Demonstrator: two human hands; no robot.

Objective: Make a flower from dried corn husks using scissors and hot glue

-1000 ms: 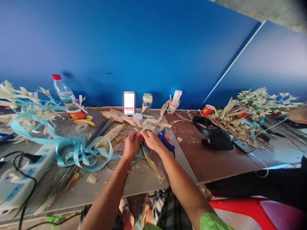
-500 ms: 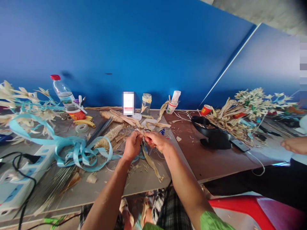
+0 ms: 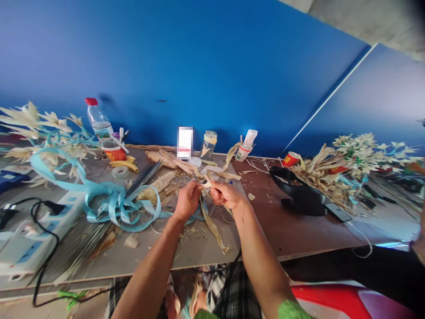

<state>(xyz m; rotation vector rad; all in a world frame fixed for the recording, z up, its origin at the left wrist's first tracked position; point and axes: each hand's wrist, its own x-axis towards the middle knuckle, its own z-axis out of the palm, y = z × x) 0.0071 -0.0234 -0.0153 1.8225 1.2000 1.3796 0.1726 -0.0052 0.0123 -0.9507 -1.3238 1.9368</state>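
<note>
My left hand (image 3: 187, 200) and my right hand (image 3: 227, 195) are both closed, pinching a small folded piece of dry corn husk (image 3: 207, 182) between them above the grey board (image 3: 199, 252). A long husk strip (image 3: 212, 227) trails on the board below my hands. Dried corn cobs (image 3: 156, 186) and loose husk scraps lie just behind my left hand. A curled light-blue ribbon (image 3: 113, 204) lies to the left of my left forearm.
A water bottle (image 3: 98, 120), red cup (image 3: 114, 151), tape roll (image 3: 120, 172), glass jar (image 3: 209, 142) and paper cup (image 3: 242, 151) stand at the back. A power strip (image 3: 36, 239) with black cable lies left. A black device (image 3: 299, 195) and husk flowers (image 3: 361, 150) lie right.
My hands have lifted slightly and drawn a little apart, still working the husk piece. The view has shifted to the left. A person's hand at the right edge has left the view.
</note>
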